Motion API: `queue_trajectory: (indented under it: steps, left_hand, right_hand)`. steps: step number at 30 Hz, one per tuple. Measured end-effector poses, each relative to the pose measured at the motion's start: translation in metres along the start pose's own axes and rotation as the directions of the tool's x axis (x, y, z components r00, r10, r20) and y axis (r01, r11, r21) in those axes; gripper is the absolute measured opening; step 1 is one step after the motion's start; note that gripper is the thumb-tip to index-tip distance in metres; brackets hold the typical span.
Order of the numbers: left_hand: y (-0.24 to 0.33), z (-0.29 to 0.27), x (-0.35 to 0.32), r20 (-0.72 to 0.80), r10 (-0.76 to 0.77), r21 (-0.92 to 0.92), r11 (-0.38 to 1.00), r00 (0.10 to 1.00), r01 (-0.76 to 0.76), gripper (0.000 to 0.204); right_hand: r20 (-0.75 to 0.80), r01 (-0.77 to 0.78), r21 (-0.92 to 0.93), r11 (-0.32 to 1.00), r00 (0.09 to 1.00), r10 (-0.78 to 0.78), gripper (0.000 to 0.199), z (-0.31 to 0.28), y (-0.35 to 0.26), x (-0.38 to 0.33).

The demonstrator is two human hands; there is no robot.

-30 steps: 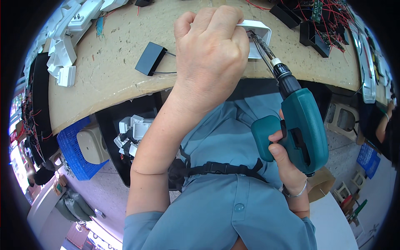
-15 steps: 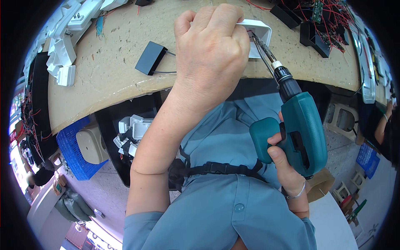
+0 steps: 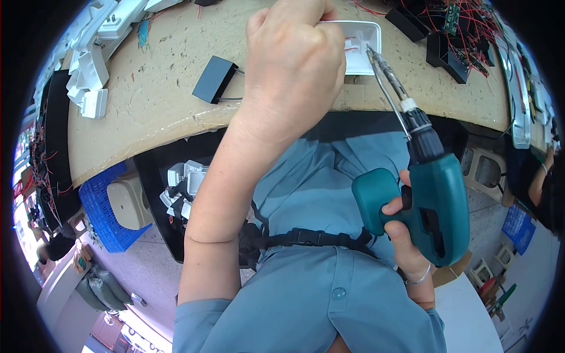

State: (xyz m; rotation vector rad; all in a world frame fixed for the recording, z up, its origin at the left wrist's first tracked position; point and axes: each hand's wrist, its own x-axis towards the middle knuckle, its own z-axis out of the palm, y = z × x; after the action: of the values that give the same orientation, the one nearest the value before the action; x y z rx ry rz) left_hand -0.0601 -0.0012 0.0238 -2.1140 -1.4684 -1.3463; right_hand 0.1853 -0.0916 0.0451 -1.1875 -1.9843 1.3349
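My right hand (image 3: 406,238) is wrapped round the grip of a green soldering gun (image 3: 444,206), thumb and a finger near its dark trigger. Its metal tip and a thin feed tube point up and left, ending over the right part of a white plastic case (image 3: 375,50). Thin red wires show inside the case. My left hand (image 3: 294,67) is closed at the case's left side, back of the hand upward; its fingertips are hidden. On the bench left of that hand lies a dark grey box (image 3: 215,79) with grey leads running under my wrist.
White plastic housings (image 3: 91,70) are piled at the bench's left. At the back right are black cases (image 3: 446,56) with red wires and a circuit board (image 3: 452,17). Below the bench edge, a black bin (image 3: 170,235) holds white parts, beside a stool (image 3: 129,203) and a blue crate (image 3: 100,206).
The soldering gun has shifted a little right and down, its tip drawn away from the wires. My left hand has moved slightly up and left. The white case now lies flatter, its inside showing more.
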Motion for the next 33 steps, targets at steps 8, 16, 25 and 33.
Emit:
queue_trajectory:
  steps: [8,16,25,33]
  left_hand:
    - [0.001,-0.008,0.004,0.229,-0.205,0.026,0.979,0.951,0.205,0.004]
    - [0.0,-0.006,0.003,0.215,-0.232,0.016,0.972,0.949,0.234,0.004]
    - [0.002,-0.008,0.003,0.209,-0.221,0.017,0.975,0.953,0.222,0.004]
    - [0.012,-0.013,0.005,0.225,-0.186,0.027,0.982,0.956,0.185,0.003]
  right_hand:
    - [-0.197,0.035,0.146,0.989,0.98,-0.005,0.063,0.004,0.001,-0.001]
    - [-0.239,-0.002,0.22,0.976,0.969,0.056,0.063,0.007,-0.002,0.001]
    - [-0.234,0.037,0.213,0.976,0.972,0.014,0.061,0.006,0.0,0.001]
    - [-0.093,-0.056,0.15,0.987,0.993,0.071,0.061,-0.004,0.006,-0.01]
